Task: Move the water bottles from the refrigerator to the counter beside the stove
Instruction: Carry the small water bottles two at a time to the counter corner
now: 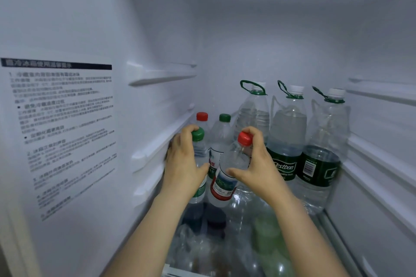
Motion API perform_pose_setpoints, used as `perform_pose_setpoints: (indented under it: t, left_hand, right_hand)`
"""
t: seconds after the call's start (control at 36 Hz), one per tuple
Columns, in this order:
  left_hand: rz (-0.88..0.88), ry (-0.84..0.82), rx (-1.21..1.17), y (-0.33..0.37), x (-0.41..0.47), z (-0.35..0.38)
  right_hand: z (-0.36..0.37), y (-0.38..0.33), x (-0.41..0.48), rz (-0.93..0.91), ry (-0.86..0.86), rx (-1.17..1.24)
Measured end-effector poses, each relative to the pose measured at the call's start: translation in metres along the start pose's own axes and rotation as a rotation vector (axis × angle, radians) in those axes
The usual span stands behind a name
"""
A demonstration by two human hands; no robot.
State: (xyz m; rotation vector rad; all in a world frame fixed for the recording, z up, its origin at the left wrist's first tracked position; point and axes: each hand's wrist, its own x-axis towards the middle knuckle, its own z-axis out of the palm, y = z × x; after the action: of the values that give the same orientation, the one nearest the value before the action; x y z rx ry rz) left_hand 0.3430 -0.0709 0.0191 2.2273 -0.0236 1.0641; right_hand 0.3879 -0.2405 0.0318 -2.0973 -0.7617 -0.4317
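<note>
A: What stands on the refrigerator shelf (pixel 252 202)?
B: On the left, four small ones: the front-left bottle (pixel 200 152) in the left grip (pixel 182 164), the front-right bottle (pixel 235 161) tilted in the right grip (pixel 258 164), and the rear-left bottle (pixel 202 117) and rear-right bottle (pixel 221 132) just behind.
A: And right of those?
B: Three large bottles (pixel 288 123) in a row.

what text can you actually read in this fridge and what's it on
"Cestbon": dark green label of the middle large water bottle
Chinese print on the wall sticker: too blurred to read
Label print on the red-capped bottle in the right hand: too small
Barcode digits on the rightmost large water bottle: too small
</note>
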Motion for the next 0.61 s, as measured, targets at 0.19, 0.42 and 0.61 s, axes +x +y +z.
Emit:
perform_pose_setpoints:
  t: [0.19, 0.42, 0.61]
  left_hand:
    - [-0.028, -0.006, -0.019, -0.002, 0.000, 0.002]
    - [-0.175, -0.127, -0.078, -0.002, -0.007, 0.005]
    - [-0.271, -0.114, -0.241, -0.006, -0.014, 0.005]
  right_hand:
    - [0.006, 0.005, -0.006, 0.053, 0.021, 0.086]
    - [0.021, 0.018, -0.007, 0.085, 0.051, 0.023]
    - [0.021, 0.020, -0.008, 0.158, -0.012, 0.148]
